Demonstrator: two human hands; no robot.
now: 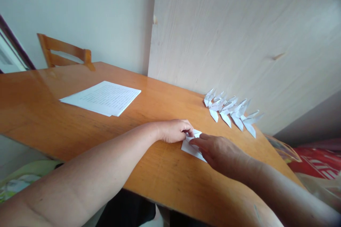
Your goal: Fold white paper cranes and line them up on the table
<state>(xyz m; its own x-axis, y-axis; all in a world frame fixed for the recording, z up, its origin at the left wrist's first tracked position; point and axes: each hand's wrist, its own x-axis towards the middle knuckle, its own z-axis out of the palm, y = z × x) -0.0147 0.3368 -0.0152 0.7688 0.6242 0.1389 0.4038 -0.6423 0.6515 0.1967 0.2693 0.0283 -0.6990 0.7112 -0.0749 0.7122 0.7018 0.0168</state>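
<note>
A small folded sheet of white paper (192,150) lies on the table between my two hands, with crease lines partly visible. My left hand (176,130) is closed at its far left edge, thumb and fingers curled together on the paper. From the right, my right hand (220,151) reaches over the same paper, its fingers bent and pressed onto its right side. Both hands cover parts of the paper, so its full outline is hidden. Beyond my right hand stand several folded white paper shapes (226,108) with pointed, upturned tips, set close together in a row.
The wooden table (160,103) runs up to a pale wood panel (213,35). A stack of printed sheets (103,96) lies on the left. Behind the far left edge stands a wooden chair (65,49). A red bag (314,163) sits beyond the right edge.
</note>
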